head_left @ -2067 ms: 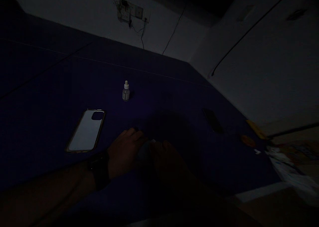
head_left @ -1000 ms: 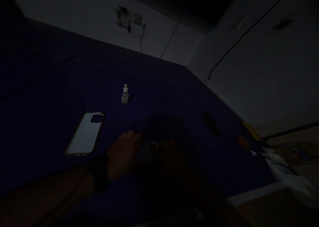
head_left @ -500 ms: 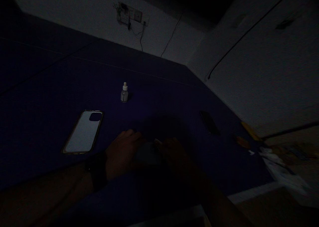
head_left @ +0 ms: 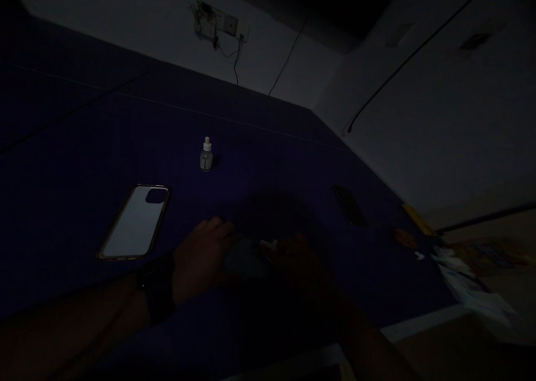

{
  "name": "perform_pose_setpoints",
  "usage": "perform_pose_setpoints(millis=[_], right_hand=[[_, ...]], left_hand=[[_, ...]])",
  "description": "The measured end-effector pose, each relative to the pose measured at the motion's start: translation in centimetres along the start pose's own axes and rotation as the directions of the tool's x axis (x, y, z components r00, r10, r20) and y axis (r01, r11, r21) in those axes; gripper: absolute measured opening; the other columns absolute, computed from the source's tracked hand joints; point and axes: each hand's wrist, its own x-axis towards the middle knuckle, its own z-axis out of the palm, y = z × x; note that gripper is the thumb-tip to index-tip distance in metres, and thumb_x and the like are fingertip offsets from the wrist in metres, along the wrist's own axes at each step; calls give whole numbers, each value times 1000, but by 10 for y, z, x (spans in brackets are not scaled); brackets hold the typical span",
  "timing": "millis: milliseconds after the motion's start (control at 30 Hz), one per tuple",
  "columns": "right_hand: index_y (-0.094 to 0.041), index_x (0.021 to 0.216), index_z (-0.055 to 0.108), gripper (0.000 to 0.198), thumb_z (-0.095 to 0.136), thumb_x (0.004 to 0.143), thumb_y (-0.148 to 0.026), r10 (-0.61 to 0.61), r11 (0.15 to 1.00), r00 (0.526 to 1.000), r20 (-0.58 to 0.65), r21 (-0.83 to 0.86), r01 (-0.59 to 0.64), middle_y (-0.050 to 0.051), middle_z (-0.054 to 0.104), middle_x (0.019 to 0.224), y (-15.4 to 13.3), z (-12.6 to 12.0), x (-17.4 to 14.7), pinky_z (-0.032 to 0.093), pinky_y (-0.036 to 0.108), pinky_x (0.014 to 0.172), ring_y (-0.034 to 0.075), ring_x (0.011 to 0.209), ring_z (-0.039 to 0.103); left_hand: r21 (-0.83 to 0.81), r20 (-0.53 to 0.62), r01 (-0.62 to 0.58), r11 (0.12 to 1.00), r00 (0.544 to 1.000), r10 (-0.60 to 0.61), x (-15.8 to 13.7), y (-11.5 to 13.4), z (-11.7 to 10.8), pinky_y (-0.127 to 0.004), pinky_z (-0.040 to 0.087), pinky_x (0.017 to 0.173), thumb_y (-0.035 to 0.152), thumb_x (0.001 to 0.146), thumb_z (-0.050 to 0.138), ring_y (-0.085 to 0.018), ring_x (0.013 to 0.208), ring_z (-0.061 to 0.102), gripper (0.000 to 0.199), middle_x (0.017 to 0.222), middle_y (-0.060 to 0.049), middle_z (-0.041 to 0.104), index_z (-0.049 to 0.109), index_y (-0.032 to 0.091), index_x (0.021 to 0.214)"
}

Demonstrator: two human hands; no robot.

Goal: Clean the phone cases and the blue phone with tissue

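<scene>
In deep shadow, a flat grey phone-like object [head_left: 245, 258] lies between my two hands. Its outline is hard to make out. My left hand [head_left: 205, 255], with a dark watch [head_left: 157, 289] on the wrist, grips its left side with fingers curled over it. My right hand [head_left: 295, 258] is closed at the object's right side, pinching a small white piece [head_left: 268, 244], perhaps tissue or cloth, against it. Left of my left hand lies a phone case [head_left: 134, 225] with a pale back and a camera cutout. Beyond the hands a clear dropper bottle [head_left: 206, 159] stands upright.
A dark phone-shaped slab [head_left: 350, 205] lies to the right on the purple surface [head_left: 268, 152]. Near the right edge are an orange-brown item [head_left: 405, 237], a yellow item [head_left: 419, 219] and white papers [head_left: 473, 289]. Wall sockets [head_left: 220, 21] with cables are at the back.
My right hand has shifted slightly, and more of the white piece shows at its fingertips. My left hand keeps its grip. The whole view has moved a little.
</scene>
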Motion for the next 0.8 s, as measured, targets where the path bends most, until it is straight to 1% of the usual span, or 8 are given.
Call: perform_pose_setpoints(millis=[167,300,400,500,600,667,800], right_hand=[[-18,135,61,45,44,96,-5,12,1000,1000,0,-5,-12,11,64,102,3,-2,3,40,40,86,23,90,52],[-23,130,66,41,46,98,-9,-18,996,1000,-23,82,20,7,61,95,3,-6,4,39,37,79,21,84,50],[-25,128,67,41,45,98,-8,14,993,1000,10,118,-15,7,60,96,-1,-12,5,38,37,81,21,86,50],[-24,127,67,39,46,99,-8,28,989,998,51,143,-35,7,60,100,-4,-16,8,38,37,83,21,90,50],[-24,125,67,35,50,98,-10,-37,990,996,79,140,26,7,60,99,-4,-18,13,38,35,80,20,88,50],[-25,128,65,37,53,97,-10,-80,991,993,89,115,70,7,60,100,-3,-19,15,38,35,80,20,88,50],[-24,133,61,41,53,96,-8,-88,995,989,115,52,82,8,61,100,-5,-22,18,38,36,80,21,87,49]], left_hand=[[-7,10,9,1000,1000,-9,1,2,-3,-39,41,79,51,73,85,-28,98,54,61,113,-7,66,65,21,123],[-4,1,7,1000,1000,-7,1,2,-2,-39,41,79,49,73,86,-28,99,54,60,112,-6,66,65,21,122],[-11,-10,-1,1000,1000,0,0,1,0,-40,41,80,52,74,84,-27,99,54,62,113,-6,66,64,21,124],[-14,4,-1,1000,1000,1,0,1,0,-39,41,79,51,74,84,-28,99,54,62,114,-6,66,64,21,124],[-14,7,-3,1000,1000,3,0,1,-2,-40,42,79,52,73,85,-27,98,54,62,113,-6,66,65,22,123],[-12,-1,-7,1000,1000,7,1,1,-2,-39,42,79,53,73,85,-27,98,54,61,112,-6,67,66,22,122],[-8,-18,-15,1000,1000,15,0,1,-1,-39,42,79,52,75,83,-27,98,55,58,111,-6,66,66,22,122]])
